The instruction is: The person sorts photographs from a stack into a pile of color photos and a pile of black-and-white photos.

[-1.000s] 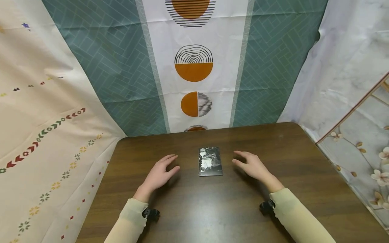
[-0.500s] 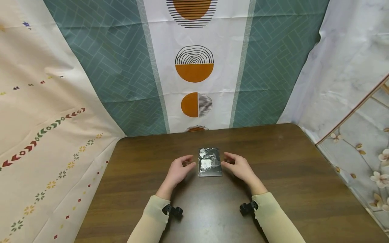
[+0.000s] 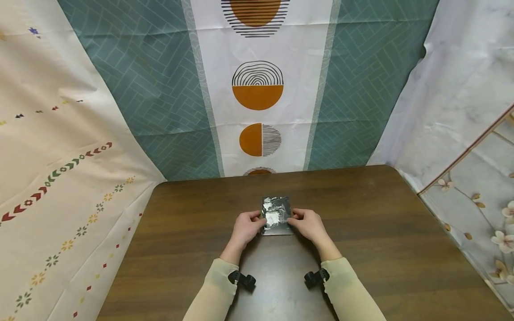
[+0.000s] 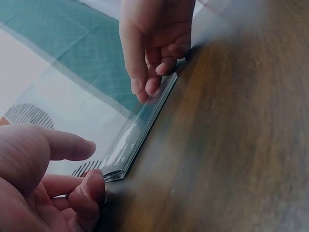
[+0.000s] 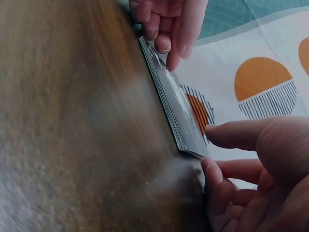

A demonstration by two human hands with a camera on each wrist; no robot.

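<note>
A thin stack of shiny dark cards in clear wrap lies flat on the brown wooden table. My left hand is at its left edge and my right hand at its right edge. In the left wrist view the left hand's curled fingers press the near corner of the stack, thumb just above it; the right hand touches the far side. In the right wrist view the right hand holds the stack's corner between curled fingers and thumb, and the left hand grips the far end.
Patterned cloths hang round the table: a teal and white one with orange circles behind, a cream one on the left, a white floral one on the right. Small black camera mounts sit at both wrists.
Both hands have moved inward from open positions either side of the stack and closed their fingers on its left and right edges. The stack has stayed in place.
</note>
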